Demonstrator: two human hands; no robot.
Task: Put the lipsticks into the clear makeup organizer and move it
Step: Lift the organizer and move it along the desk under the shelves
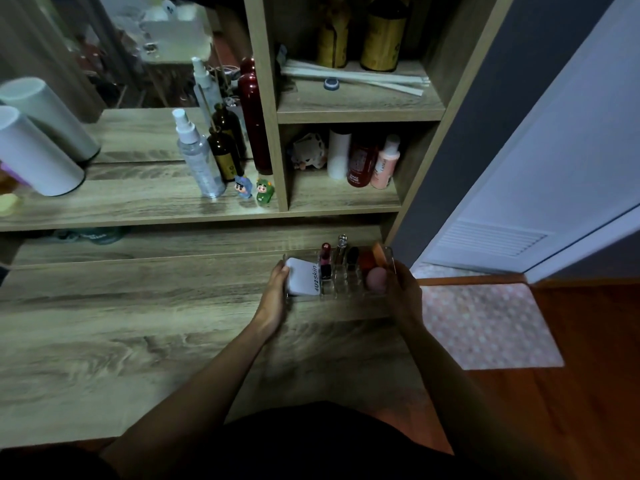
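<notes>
Head view, clear makeup organizer (346, 289) w/ 2 lipsticks (325, 259) (1 white compact (301, 280)), left hand (275, 292), right hand (403, 292) fingers clasping ends.

Bare tabletop (104, 341) left of organizer (337, 271), shelf edge (207, 220) overhanging behind, wall (450, 185) right.

Both hands are gripping the clear makeup organizer (337, 289) at the right end of the wooden surface (138, 323): left hand (275, 296) at its left side, right hand (403, 292) at its right. Inside are standing lipsticks (325, 261), a white compact (302, 280) and a pink sponge (375, 278).
</notes>
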